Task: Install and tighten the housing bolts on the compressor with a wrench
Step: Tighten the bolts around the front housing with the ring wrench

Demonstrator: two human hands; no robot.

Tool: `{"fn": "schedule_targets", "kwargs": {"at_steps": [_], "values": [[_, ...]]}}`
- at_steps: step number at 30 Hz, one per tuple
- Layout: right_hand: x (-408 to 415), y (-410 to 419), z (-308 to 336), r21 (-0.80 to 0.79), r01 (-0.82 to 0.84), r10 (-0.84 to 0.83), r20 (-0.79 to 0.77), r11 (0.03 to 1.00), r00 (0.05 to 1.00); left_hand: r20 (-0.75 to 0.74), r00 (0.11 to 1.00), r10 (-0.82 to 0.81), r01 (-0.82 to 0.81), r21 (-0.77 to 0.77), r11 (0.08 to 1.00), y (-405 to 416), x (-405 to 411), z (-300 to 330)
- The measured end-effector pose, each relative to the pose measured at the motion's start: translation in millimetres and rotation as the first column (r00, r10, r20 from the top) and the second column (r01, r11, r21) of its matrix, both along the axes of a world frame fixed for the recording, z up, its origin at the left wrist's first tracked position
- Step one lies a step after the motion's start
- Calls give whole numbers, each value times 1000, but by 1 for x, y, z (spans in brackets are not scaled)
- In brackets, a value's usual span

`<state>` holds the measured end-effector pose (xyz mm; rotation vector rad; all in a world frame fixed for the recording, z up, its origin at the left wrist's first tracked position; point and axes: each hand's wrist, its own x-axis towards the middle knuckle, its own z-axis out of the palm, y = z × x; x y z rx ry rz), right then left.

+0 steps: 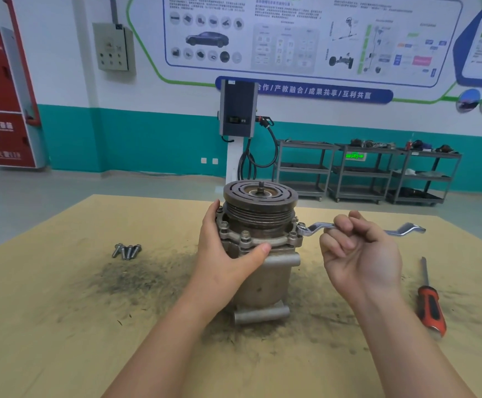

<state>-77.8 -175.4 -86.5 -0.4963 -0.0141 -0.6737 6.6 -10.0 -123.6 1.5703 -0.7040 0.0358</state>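
Currently mid-tightening on the right-side flange bolt (300, 226). Compressor (258, 248) standing upright, pulley end up, on the stained tan table (61, 326), so the housing bolts face up and stay reachable from the side. Left hand (228, 254) wrapped around the housing just below the flange, thumb across the front, fingers behind — most likely there to stop the body twisting under wrench load. Right hand (360, 254) palm up, fingers curled around the shank of the offset ring wrench (348, 226), ring end seated over that bolt, handle running out to the right, roughly level. Several bolts (245, 235) already sitting in the flange holes; how tight, cannot tell. Four spare bolts (127, 250) bunched on the table, well left of the compressor, so probably more to fit. Red-handled screwdriver (430, 305) lying idle at far right, clear of the wrench swing.
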Motion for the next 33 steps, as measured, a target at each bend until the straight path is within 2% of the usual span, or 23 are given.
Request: {"fn": "schedule_targets", "kwargs": {"at_steps": [5,10,15,18,21,23,27,29,31,33], "values": [[2,4,1,-113,19,-21,-24,993,999,20,998,-54,54,7,999,5,12,-2],[2,1,2,-134,-52,42,-74,990,996,16,993,-120,119,16,993,13,30,1],[5,13,-2,-242,207,-210,16,948,978,25,995,-98,97,28,995,13,31,2],[4,15,-1,-297,264,-267,32,918,963,19,998,-53,53,-12,999,10,25,0],[4,13,-1,-260,272,-279,10,927,960,19,999,31,-31,-12,999,3,11,-2],[3,13,-1,-256,335,-341,25,907,940,42,990,135,-135,-3,991,-5,-5,-3],[2,24,-5,-307,544,-544,96,781,834,111,926,360,-358,-36,933,-21,-37,-1],[2,27,-6,-336,585,-589,103,738,801,131,888,441,-436,-69,897,-29,-49,-1],[1,27,-2,-319,576,-579,96,753,810,127,867,482,-473,-97,876,-34,-54,-3],[-4,21,4,-195,559,-544,129,806,829,153,844,514,-508,-76,858,-35,-52,-4]]}}
